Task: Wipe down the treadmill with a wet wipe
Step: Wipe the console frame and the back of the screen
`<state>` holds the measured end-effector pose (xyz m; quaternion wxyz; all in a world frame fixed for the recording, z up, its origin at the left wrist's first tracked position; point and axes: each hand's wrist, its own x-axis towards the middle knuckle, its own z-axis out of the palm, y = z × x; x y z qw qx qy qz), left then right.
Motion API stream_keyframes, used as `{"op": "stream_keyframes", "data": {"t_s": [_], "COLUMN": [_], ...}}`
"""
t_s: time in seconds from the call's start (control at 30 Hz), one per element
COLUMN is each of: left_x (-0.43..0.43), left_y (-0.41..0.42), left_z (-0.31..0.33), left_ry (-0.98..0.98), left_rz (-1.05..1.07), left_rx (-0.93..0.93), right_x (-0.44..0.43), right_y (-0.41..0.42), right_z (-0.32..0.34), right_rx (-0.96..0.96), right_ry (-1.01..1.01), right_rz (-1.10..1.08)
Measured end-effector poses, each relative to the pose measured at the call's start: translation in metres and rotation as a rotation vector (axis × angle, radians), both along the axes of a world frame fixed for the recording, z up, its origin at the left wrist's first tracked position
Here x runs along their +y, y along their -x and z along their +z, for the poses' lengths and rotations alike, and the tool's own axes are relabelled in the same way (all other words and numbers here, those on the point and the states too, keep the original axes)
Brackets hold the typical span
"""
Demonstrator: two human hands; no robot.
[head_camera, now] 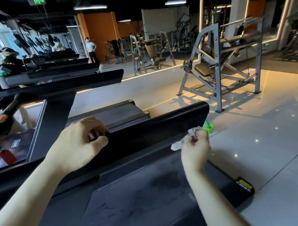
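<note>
I stand on a black treadmill whose dusty belt (pixel 138 201) runs below me. Its black side handrail (pixel 158 127) crosses the middle of the view. My left hand (pixel 79 142) grips the top of that handrail, fingers curled over its far edge. My right hand (pixel 196 148) is just below the rail's right end and holds a crumpled white wet wipe (pixel 179 143), pinched between fingers and thumb. The wipe sits close to the rail's lower edge; whether it touches the rail I cannot tell.
A green wipe container (pixel 208 127) stands on the tiled floor beyond the rail's end. A second treadmill (pixel 109 114) lies ahead, with a row of others to the left. A grey weight machine (pixel 222 67) stands at the right before a mirrored wall. People are far back.
</note>
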<state>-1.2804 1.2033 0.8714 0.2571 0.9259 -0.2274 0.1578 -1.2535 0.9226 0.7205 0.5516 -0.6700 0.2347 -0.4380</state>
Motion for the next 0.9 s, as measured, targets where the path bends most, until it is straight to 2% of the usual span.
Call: {"op": "stream_keyframes", "data": {"t_s": [0.13, 0.2, 0.3, 0.4, 0.47, 0.53, 0.57, 0.7, 0.77, 0.83, 0.9], "left_x": [0.002, 0.003, 0.003, 0.000, -0.002, -0.002, -0.002, -0.019, -0.036, -0.054, -0.072], "left_y": [0.000, 0.001, 0.001, 0.000, 0.001, 0.003, 0.003, 0.002, 0.001, -0.001, -0.005], "left_z": [-0.001, -0.002, -0.001, -0.003, -0.005, -0.006, -0.007, -0.013, -0.017, -0.022, -0.026], "left_ry": [-0.011, -0.016, -0.018, -0.047, -0.110, -0.164, -0.185, -0.266, -0.288, -0.279, -0.262], "left_rz": [0.002, 0.003, -0.003, 0.005, 0.012, 0.026, 0.036, 0.064, 0.062, 0.076, 0.096], "left_rx": [-0.003, -0.011, -0.023, -0.067, -0.121, -0.172, -0.198, -0.304, -0.339, -0.351, -0.375], "right_x": [0.066, 0.064, 0.017, -0.044, -0.052, -0.027, -0.009, 0.016, -0.001, -0.037, -0.083], "right_y": [0.022, 0.024, 0.013, -0.004, -0.001, 0.006, 0.013, 0.015, 0.001, -0.013, -0.025], "right_z": [-0.008, -0.009, 0.005, 0.024, 0.029, 0.029, 0.030, 0.050, 0.062, 0.066, 0.069], "right_rx": [-0.080, -0.080, -0.128, -0.044, 0.011, -0.016, -0.061, -0.270, -0.242, -0.145, -0.065], "right_ry": [-0.112, -0.162, -0.154, -0.160, -0.131, -0.015, 0.107, 0.822, 1.072, 1.140, 1.054], "right_rz": [0.359, 0.428, 0.313, 0.071, -0.031, 0.011, 0.062, 0.159, 0.116, 0.056, 0.000]}}
